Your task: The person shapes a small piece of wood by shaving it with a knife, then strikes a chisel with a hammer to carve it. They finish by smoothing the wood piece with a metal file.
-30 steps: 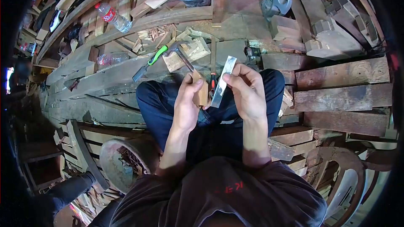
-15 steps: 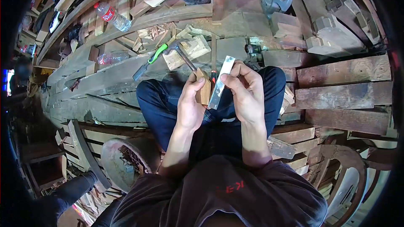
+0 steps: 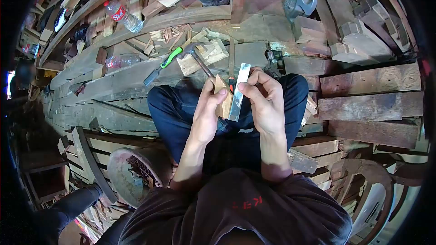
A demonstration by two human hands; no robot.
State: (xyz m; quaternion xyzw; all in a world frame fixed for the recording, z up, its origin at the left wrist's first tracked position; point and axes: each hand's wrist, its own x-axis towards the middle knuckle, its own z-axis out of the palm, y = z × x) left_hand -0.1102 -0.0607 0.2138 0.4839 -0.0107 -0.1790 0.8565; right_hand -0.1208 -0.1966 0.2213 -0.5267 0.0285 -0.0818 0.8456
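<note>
My left hand (image 3: pixel 204 117) is closed around a small wooden block (image 3: pixel 223 97) with a pointed upper end, the thumb lying along its face. In my right hand (image 3: pixel 268 102), a flat shiny metal strip (image 3: pixel 240 91) is pinched between thumb and fingers. Its lower end is right beside the block, above my lap. Just past my left hand lies a claw hammer (image 3: pixel 203 65), its head toward a chisel with a green handle (image 3: pixel 171 57). Behind the strip, a red and black tool handle (image 3: pixel 232 84) shows in part.
Wood scraps (image 3: pixel 206 56) lie ahead beside a plastic bottle (image 3: pixel 122 61); another bottle (image 3: pixel 123 17) is farther left. A bucket of chips (image 3: pixel 210 1) stands behind a wooden post (image 3: pixel 238 0). Planks (image 3: pixel 370 81) are stacked right, and a basin (image 3: pixel 119 165) sits lower left.
The block has turned a little in my left hand, thumb now higher on it. The metal strip has come more upright, its lower end shifting right and down.
</note>
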